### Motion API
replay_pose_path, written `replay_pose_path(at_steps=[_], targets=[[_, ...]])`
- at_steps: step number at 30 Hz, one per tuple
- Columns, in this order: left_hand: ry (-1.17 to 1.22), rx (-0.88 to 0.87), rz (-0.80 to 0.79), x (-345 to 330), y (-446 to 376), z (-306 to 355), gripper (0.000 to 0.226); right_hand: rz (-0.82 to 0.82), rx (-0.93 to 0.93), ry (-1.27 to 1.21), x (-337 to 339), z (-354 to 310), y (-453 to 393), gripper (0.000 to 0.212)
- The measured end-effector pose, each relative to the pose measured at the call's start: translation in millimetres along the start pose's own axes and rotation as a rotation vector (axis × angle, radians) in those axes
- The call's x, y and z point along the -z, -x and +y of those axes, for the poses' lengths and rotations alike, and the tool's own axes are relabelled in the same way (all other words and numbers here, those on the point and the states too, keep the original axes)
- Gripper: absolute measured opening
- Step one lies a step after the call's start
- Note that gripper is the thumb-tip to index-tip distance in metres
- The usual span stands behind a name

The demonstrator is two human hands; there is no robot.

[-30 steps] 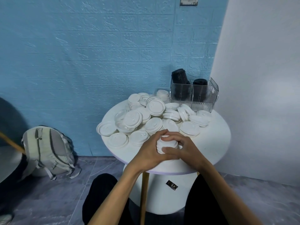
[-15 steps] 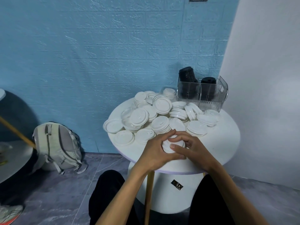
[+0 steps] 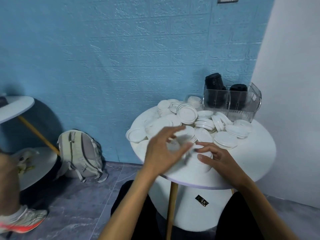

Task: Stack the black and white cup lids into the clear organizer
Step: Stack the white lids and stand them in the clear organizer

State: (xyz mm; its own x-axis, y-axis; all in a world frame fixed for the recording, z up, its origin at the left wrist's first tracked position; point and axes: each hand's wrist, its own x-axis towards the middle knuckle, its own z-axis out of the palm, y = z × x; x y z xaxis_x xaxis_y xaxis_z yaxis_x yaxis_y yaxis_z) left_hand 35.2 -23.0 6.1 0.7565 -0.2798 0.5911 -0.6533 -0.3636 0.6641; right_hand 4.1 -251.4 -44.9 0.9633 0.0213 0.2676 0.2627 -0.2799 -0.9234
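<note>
From my feed, the white lids (image 3: 187, 113) look like thin moulded plastic, matt with a faint sheen on the rims. The black lids (image 3: 213, 82) are plastic too, ribbed where they nest, and slightly glossy. The clear organizer (image 3: 242, 105) is transparent hard plastic with fluted walls that catch the light. I see the desk (image 3: 251, 153) as smooth, white and matt, on a wooden leg (image 3: 172, 205). The wall (image 3: 103, 49) is blue with a rough embossed brick texture. The floor (image 3: 78, 205) is polished grey marbled tile. The backpack (image 3: 81, 153) is pale woven cloth.
</note>
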Motion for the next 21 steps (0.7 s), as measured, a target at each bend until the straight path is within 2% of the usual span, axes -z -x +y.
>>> replay_pose_path(at_steps=[2,4,6,8,10,12,17,21], targets=[[-0.049,-0.011,0.150,28.8,-17.4,-17.7,0.047,0.004,0.005,-0.011,-0.2,-1.8,0.8,0.021],[-0.190,0.033,0.191,56.8,-33.2,-44.5,0.051,0.005,0.014,-0.023,0.1,-2.5,1.4,0.021],[-0.306,0.159,0.108,83.0,-41.8,-69.7,0.066,0.002,0.015,-0.033,-0.4,-2.3,0.0,0.016],[-0.387,0.331,-0.075,103.5,-46.2,-89.3,0.084,-0.008,0.016,-0.038,-1.4,-2.2,-1.2,0.015],[-0.413,0.469,-0.266,115.0,-51.0,-106.9,0.098,-0.015,0.021,-0.029,-0.9,-1.6,-1.9,0.016],[-0.378,0.535,-0.377,119.3,-54.8,-119.6,0.111,-0.022,0.025,-0.030,-0.5,-1.7,-1.7,0.016],[-0.312,0.568,-0.432,114.5,-60.2,-137.2,0.112,-0.028,0.024,-0.055,-0.3,-2.1,0.0,0.018],[-0.305,0.540,-0.401,109.2,-60.4,-143.4,0.099,-0.018,0.025,-0.053,-0.7,-3.4,0.3,0.019]])
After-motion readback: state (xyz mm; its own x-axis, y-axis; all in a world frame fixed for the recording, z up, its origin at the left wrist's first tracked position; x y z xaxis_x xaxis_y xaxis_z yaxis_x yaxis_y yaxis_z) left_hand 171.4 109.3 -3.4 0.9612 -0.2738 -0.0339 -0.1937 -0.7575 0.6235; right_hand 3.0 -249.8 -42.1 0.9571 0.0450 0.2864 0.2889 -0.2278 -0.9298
